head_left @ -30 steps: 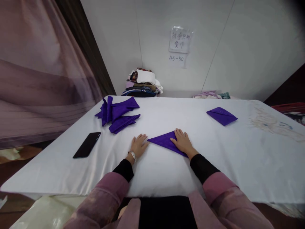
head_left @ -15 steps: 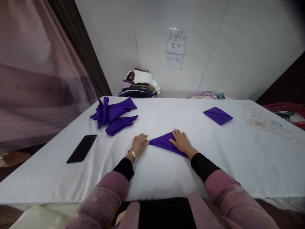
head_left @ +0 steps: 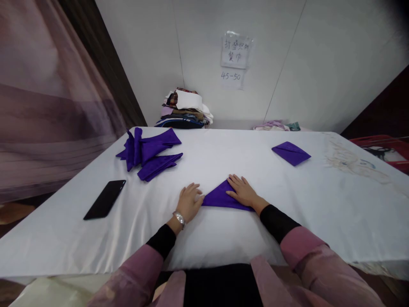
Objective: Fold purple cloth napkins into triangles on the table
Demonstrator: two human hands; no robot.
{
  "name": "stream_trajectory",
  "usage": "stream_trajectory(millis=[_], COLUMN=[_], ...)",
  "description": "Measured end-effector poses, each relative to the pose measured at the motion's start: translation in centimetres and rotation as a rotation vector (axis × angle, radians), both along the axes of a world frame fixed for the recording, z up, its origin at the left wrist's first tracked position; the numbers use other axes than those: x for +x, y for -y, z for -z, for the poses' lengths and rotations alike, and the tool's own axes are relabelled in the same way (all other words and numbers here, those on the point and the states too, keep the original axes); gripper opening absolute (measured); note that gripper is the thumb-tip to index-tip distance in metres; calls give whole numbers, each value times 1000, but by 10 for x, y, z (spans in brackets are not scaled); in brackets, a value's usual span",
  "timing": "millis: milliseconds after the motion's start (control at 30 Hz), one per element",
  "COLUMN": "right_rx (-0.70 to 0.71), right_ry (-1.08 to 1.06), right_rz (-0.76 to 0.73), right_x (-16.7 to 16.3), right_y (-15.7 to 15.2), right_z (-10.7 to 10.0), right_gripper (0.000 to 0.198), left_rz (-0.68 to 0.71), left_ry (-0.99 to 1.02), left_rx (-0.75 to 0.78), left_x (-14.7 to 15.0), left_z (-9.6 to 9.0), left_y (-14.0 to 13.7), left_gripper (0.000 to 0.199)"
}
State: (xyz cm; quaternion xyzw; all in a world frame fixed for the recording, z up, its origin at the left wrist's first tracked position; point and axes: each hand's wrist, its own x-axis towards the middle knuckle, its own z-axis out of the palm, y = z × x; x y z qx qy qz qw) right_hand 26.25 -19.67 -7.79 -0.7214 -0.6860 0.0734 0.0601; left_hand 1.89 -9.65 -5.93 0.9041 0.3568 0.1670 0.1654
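A purple cloth napkin [head_left: 220, 195], folded into a triangle, lies flat before me with its long edge toward my body. My right hand [head_left: 242, 190] rests on its right part, fingers stretched out and palm down, covering that side. At the left corner, my left hand [head_left: 189, 202] touches the cloth near the thumb while its other fingers are apart and off the cloth. A second folded purple napkin [head_left: 291, 153], diamond-shaped, sits toward the back right. Several purple napkins folded with standing points [head_left: 150, 151] are bunched at the back left.
A white cloth covers the table [head_left: 204, 238]. A black phone [head_left: 105, 199] lies on its left side. Behind the table's far edge are a stack of folded clothes [head_left: 185, 108] and more fabric [head_left: 275, 125]. Handwritten paper signs [head_left: 234, 55] hang on the wall; a red basket [head_left: 396, 149] stands at right.
The napkin's left corner has come down toward me, so its near edge now runs almost level. My left hand has shifted slightly nearer and loosened its fingers; the right stays on the cloth.
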Motion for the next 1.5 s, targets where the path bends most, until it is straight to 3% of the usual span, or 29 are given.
stream_trajectory(millis=[167, 233, 333, 433, 567, 700, 900, 1033, 1333, 1500], right_rx=[24, 22, 18, 0, -22, 67, 81, 102, 70, 111], right_ry=[14, 14, 4, -20, -68, -54, -51, 0, 98, 152], right_rz=[-3, -5, 1, 10, 47, 7, 12, 61, 174, 269], right_x=[-1, -1, 0, 2, -5, -30, -42, -23, 27, 29], right_y=[2, 2, 1, -1, -1, 7, 22, 46, 132, 146], right_z=[0, 0, 0, -1, -9, -16, -14, -9, 13, 6], right_gripper=[68, 67, 65, 61, 66, 72, 72, 71, 68, 71], left_rz=[372, 423, 381, 367, 376, 394, 407, 389, 373, 375], left_ry=[-58, -154, -265, -280, -276, -306, -340, -303, -274, -265], left_rx=[66, 52, 25, 46, 70, 99, 114, 110, 61, 56], left_x=[63, 80, 90, 88, 86, 87, 86, 87, 87, 87], left_z=[-8, -1, 13, 22, 25, 30, 32, 29, 25, 25], left_y=[18, 21, 20, 17, 16, 14, 11, 12, 14, 14], left_gripper=[50, 65, 80, 82, 80, 72, 69, 72, 78, 78])
